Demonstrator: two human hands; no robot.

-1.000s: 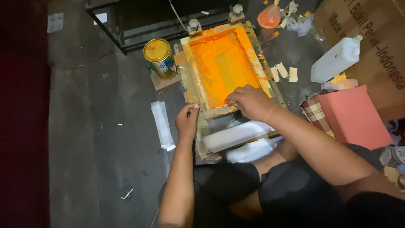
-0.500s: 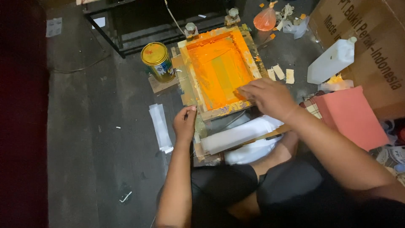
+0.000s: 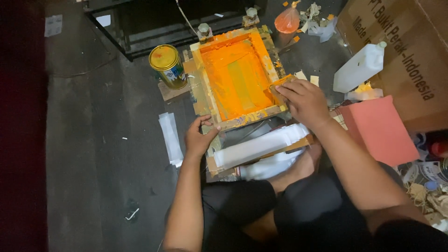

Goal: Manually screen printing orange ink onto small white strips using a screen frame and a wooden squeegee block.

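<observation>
Screen-printing step, probably stroke end: right hand (image 3: 301, 99) grasping orange-smeared squeegee (image 3: 279, 85) at right edge of wooden screen frame (image 3: 238, 74); left hand (image 3: 198, 136) gripping frame's near corner. Next move probably needing firm, steady hold.

Both hands (image 3: 200, 137) on orange-inked screen frame (image 3: 238, 77)

orange-inked screen frame (image 3: 238, 77) flat on floor

Both forearms are left bare, with no sleeves, rings or watch seen near the left hand (image 3: 198, 139) or the right hand (image 3: 302, 99). Dark shorts (image 3: 280, 210) are worn below the arms, ending above bare knees.
</observation>
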